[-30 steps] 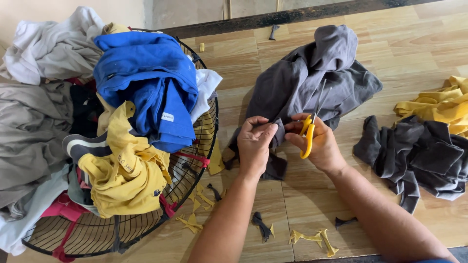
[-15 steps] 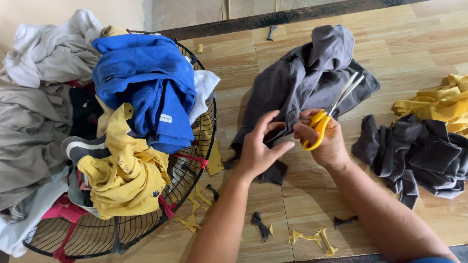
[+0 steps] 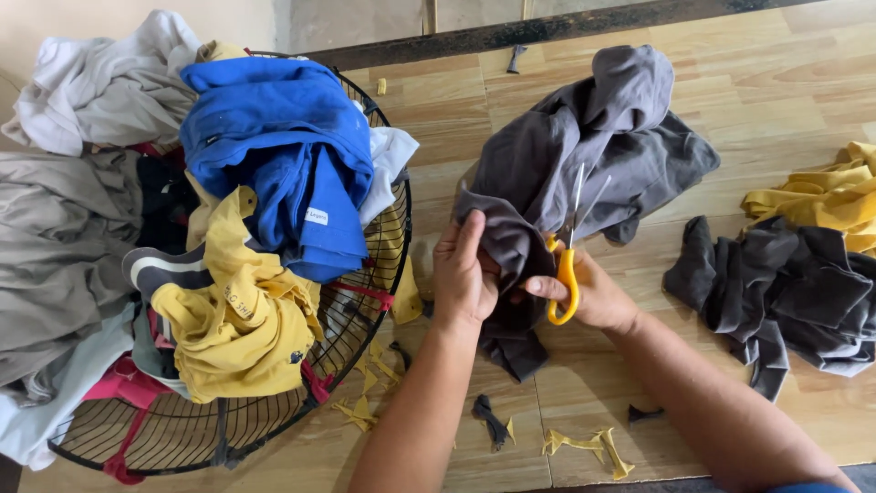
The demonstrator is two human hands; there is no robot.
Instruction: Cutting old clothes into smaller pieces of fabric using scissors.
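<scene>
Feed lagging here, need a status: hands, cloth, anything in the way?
Left hand grips grey cloth. Right hand holds yellow scissors, blades open over the cloth. Dark cloth pile to the right, scraps near, none blocking.

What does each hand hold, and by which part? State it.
Left hand grips the grey cloth by a folded edge. Right hand holds the scissors by their yellow handle loops, blades open.

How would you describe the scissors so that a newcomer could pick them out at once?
Start at the grey garment spread mid-table. At its lower edge, two hands meet; the right hand holds the scissors. Their yellow handles and thin metal blades, open and pointing up, are the only hard tool among the cloth.
</scene>
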